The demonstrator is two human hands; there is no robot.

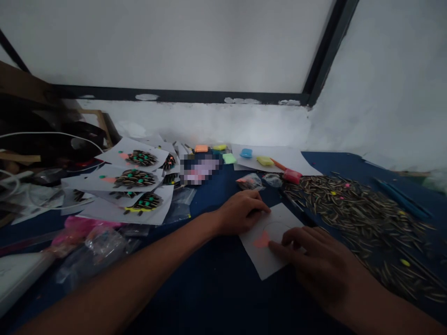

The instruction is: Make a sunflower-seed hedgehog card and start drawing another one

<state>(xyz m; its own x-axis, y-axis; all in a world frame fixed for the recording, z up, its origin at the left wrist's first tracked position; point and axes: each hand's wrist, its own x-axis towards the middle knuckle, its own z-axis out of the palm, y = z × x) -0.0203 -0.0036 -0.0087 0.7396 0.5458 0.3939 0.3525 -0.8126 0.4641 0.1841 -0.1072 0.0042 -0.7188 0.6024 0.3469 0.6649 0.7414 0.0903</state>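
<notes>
A small white sheet of paper [279, 214] lies at an angle on the blue table. On it is a flat salmon-orange patch of modelling clay [261, 239], with a thin drawn curve beside it. My left hand [240, 211] rests on the paper's left edge, fingers stretched forward and nothing held. My right hand [319, 260] is over the paper's right side, its index finger stretched out to touch the clay patch's right edge. The other right fingers are bent and partly hidden.
Striped sunflower seeds [349, 204] spread across the right. At left are stacked papers with seed-and-clay figures [139, 179] and crumpled plastic bags [104, 242]. Clay blocks, such as a blue one [246, 153] and a red one [292, 176], lie toward the wall [209, 123].
</notes>
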